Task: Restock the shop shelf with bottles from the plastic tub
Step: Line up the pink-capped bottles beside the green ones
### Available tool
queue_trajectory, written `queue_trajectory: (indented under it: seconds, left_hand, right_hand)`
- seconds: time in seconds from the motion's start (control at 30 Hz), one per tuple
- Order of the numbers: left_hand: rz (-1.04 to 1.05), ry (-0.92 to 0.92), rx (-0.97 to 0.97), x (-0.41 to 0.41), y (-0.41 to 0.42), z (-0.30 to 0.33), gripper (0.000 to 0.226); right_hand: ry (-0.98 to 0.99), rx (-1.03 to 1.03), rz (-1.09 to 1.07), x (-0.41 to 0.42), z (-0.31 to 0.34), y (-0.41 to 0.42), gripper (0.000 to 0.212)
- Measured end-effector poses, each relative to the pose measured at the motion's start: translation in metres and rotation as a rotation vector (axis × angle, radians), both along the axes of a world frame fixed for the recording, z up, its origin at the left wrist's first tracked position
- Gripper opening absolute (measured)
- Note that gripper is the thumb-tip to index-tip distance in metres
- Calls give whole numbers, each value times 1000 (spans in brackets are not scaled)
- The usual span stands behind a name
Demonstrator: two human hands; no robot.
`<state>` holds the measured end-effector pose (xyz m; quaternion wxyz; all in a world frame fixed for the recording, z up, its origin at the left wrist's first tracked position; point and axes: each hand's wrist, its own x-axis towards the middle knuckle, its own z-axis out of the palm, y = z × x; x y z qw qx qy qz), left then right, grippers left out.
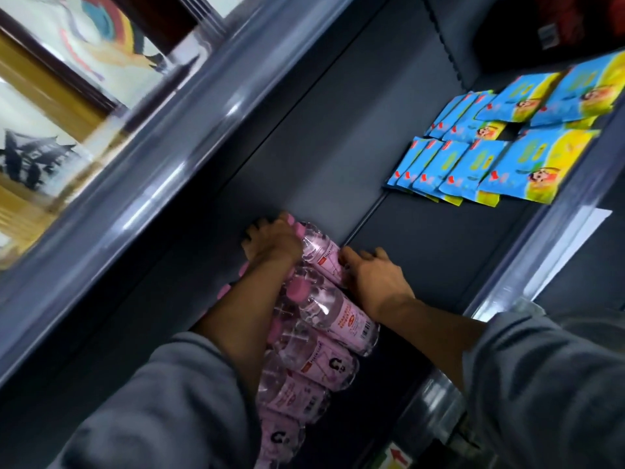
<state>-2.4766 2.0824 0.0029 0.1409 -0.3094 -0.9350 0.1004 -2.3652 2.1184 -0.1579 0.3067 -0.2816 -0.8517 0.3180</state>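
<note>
Several clear bottles point(324, 319) with pink caps and pink labels stand in a row on the dark grey shelf point(422, 258); the view is tilted hard. My left hand point(270, 242) is curled over the top of the rearmost bottle point(318, 248), fingers over its pink cap. My right hand point(368, 275) rests against the side of that same bottle with loosely bent fingers. Both forearms reach in from grey sleeves. The plastic tub is out of view.
Blue and yellow snack packets point(490, 154) lie in overlapping rows farther along the same shelf. The shelf above has a glossy grey front rail point(142, 184). The lower shelf's clear price rail point(541, 238) runs at the right. Bare shelf lies between bottles and packets.
</note>
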Motion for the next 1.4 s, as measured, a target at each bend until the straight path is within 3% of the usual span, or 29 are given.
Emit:
queue_trajectory:
  seconds: [0.1,0.4,0.57,0.77,1.2,1.4]
  left_hand:
    - [-21,-25,40,4,-4,0,38]
    - [-272,10,433,32,-41,25,50]
    - [-340,-10,575,59,-71,25,36]
    - [-444,13,604,109,-133,8,32]
    - [-448,-117,562,204,-301,-28,34]
    - [-400,-140,593,226,-388,-26,27]
  right_hand:
    - [14,-51,30,1,-2,2,43]
    - [18,-311,156,44,29,-7,22]
    - [-88,-75,-15,99,46,-41,26]
    - [-17,59,-131,160,68,-89,25]
    - [-12,178,-53,219,105,-230,42]
    - [-14,247,33,230,108,-303,36]
